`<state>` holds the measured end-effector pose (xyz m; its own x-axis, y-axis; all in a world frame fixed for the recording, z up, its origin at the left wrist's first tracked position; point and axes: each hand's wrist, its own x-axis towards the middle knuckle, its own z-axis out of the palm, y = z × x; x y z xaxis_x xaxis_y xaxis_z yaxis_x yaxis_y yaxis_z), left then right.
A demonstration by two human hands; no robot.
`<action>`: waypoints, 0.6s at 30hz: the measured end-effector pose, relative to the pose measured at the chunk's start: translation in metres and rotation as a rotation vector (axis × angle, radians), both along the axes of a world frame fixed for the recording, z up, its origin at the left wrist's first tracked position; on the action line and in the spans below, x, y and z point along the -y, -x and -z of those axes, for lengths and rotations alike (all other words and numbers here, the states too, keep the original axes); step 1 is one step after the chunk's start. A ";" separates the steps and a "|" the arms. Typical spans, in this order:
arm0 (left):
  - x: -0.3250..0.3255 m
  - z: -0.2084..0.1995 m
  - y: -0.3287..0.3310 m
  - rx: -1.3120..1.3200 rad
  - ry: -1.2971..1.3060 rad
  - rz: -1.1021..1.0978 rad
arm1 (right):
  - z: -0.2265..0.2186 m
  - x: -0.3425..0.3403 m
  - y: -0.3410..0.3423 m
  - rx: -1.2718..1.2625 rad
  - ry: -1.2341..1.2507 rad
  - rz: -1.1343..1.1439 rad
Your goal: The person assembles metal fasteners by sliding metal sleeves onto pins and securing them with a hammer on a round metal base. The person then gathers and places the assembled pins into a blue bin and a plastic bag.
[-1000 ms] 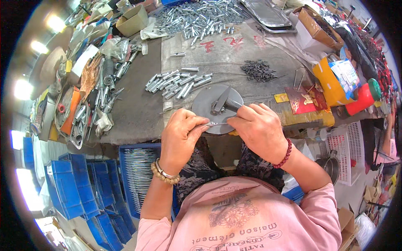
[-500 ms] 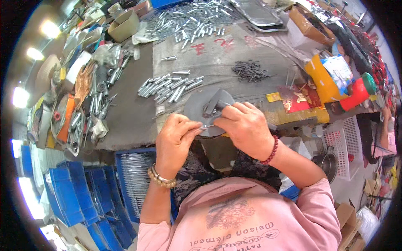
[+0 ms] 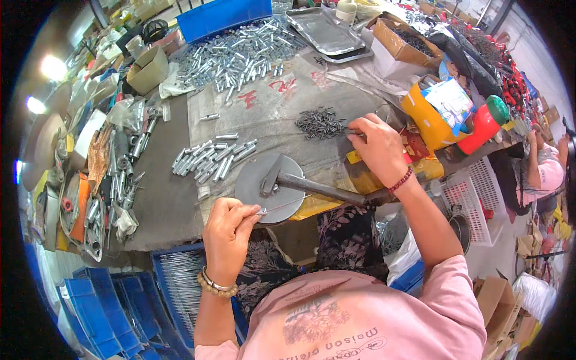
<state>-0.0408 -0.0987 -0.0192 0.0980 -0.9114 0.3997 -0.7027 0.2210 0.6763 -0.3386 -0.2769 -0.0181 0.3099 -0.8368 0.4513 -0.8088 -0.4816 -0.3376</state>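
From where I stand, the broad workbench spread with worn grey cloth [image 3: 270, 126] takes up most of the view. Across its far side lies a wide heap of short silver metal tubes [image 3: 240, 54], just in front of a long blue plastic bin [image 3: 225, 19]. At the near edge sits a flat round grey metal disc [image 3: 251, 182], and a hammer with a dark metal head and long handle [image 3: 315, 188] lies across it, handle pointing right. The right hand [image 3: 381, 147] reaches past that, fingers curled, thumb and forefinger close together at the right edge of a pile of small black metal pins [image 3: 321, 123]; I can't tell from here whether it has one. The left hand [image 3: 227, 228] is pinched nearly closed, thumb against forefinger, gripping a small silver metal piece [image 3: 262, 211] over the disc's near left edge.
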 end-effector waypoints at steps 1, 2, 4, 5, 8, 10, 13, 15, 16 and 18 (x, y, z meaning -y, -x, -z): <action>-0.001 0.000 0.000 -0.016 -0.026 0.001 | 0.000 0.004 -0.002 -0.045 -0.002 0.016; -0.001 -0.001 0.000 -0.032 -0.051 0.002 | 0.001 0.007 -0.004 -0.044 0.001 0.018; -0.001 0.004 -0.001 -0.030 -0.023 0.009 | 0.004 0.013 -0.008 -0.122 0.078 -0.020; -0.001 0.005 -0.002 -0.029 0.002 0.017 | 0.005 0.015 -0.009 -0.120 0.080 -0.021; -0.002 0.004 -0.002 -0.028 0.013 0.014 | 0.010 0.019 -0.012 -0.148 0.114 -0.089; -0.003 0.004 -0.001 -0.025 0.006 -0.002 | 0.016 0.021 -0.013 -0.161 0.167 -0.088; 0.000 0.004 0.000 -0.016 -0.004 -0.011 | 0.006 0.016 -0.009 -0.093 0.174 -0.101; 0.000 0.004 -0.002 0.019 0.027 0.014 | -0.010 -0.005 -0.025 -0.002 0.107 -0.171; -0.001 0.006 -0.003 0.023 0.016 -0.013 | -0.016 -0.015 -0.032 0.079 0.045 -0.214; -0.002 0.005 -0.003 0.016 -0.023 -0.001 | -0.032 -0.046 -0.055 0.142 -0.058 -0.453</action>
